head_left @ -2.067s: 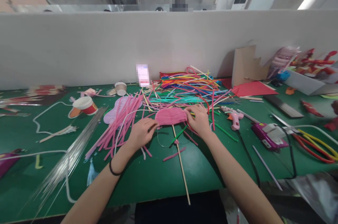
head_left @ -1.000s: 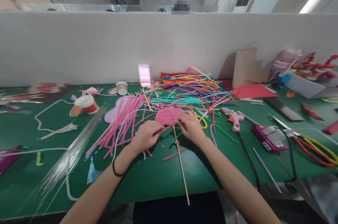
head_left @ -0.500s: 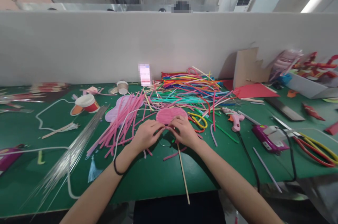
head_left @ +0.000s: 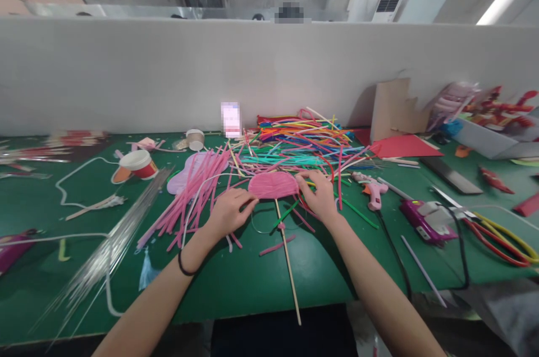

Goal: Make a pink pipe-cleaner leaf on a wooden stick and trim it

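Observation:
A flat pink oval piece [head_left: 273,185], its surface lined with rows of what look like fuzzy craft stems, is held out in front of me. The thumb and fingers of my left hand [head_left: 229,212] close on its lower left edge. At its right edge, my right hand [head_left: 319,195] pinches the rim between thumb and fingers. Below the piece a thin wooden stick [head_left: 288,261] runs toward the table's front edge, with a green stem [head_left: 288,214] crossing it and a small pink bit wrapped round it. A short pink stem [head_left: 277,246] lies beside the stick.
Pink stems [head_left: 197,194] lie in a bundle at left over a lilac shape [head_left: 179,180]. Multicoloured stems [head_left: 303,141] pile up behind. Thin wires [head_left: 122,239] and a paper cup [head_left: 145,165] are left. A pink glue gun [head_left: 376,193] and scissors [head_left: 497,236] are right.
My right hand has moved right, from the lower middle of the pink piece to its right edge. My left hand stays near the lower left edge. More of the stick shows.

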### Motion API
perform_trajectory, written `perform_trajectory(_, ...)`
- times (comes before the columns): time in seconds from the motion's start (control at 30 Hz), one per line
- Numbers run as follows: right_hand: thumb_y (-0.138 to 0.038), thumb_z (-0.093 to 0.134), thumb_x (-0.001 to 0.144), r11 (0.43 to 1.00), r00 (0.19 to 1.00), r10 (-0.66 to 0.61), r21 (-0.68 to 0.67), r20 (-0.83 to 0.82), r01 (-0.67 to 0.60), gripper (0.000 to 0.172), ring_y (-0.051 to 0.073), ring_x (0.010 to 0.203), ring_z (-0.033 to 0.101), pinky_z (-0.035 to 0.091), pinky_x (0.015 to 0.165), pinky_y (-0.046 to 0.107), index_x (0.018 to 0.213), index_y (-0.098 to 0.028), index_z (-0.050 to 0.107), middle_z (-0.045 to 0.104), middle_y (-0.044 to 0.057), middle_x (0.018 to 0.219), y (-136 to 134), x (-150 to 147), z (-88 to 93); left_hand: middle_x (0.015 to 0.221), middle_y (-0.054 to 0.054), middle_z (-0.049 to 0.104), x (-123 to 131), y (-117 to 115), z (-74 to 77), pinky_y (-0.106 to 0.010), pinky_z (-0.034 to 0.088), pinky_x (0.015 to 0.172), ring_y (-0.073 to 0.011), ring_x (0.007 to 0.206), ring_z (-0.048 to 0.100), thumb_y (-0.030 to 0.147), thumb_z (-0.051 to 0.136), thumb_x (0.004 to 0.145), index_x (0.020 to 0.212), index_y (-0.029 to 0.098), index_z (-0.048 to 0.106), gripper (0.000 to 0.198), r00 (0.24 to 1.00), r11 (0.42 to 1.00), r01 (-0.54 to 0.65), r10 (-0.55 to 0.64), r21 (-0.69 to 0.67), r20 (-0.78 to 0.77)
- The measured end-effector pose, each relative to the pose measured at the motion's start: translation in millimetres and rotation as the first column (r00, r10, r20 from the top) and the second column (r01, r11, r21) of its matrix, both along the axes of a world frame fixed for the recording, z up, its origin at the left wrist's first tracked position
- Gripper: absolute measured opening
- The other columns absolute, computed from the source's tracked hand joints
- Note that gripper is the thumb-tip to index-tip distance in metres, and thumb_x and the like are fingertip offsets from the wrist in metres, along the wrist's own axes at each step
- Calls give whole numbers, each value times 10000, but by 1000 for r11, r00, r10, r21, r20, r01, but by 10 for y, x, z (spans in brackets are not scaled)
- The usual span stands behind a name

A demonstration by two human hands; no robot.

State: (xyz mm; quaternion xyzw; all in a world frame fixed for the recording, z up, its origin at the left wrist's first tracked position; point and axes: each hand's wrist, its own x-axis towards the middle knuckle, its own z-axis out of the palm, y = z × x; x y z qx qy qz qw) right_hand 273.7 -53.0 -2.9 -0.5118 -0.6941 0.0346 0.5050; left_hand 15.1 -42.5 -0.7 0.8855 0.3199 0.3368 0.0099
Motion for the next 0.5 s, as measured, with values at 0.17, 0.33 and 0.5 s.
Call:
perform_trajectory(0.17,-430,735,747,960,965,215,-150,-146,-237,512,235,981,649,493,891,401,1192,-227,585,712,56,979,-86,-295,-65,847,-52,720,23,-23,-24,-319,506,782,-179,810,668,272,532,920,905,191,668,159,1000,1000,-9,8,21,17)
perform_trajectory(0.33,-426,661,810,842,807,322,-239,-495,-483,253,215,851,706,561,772,342,979,-246,717,747,32,923,-139,-622,-151,879,-58,720,49,-59,-52,-317,509,787,-182,846,663,241,550,916,970,186,654,130,999,997,3,-6,74,37)
perform_trajectory(0.5,-445,610,843,855,790,269,-242,-551,-459,237,237,844,713,566,787,373,861,-261,758,760,13,844,-120,-600,-148,873,-62,713,58,-72,-53,-316,513,775,-185,838,656,229,553,911,976,180,659,134,999,996,19,-21,82,29)
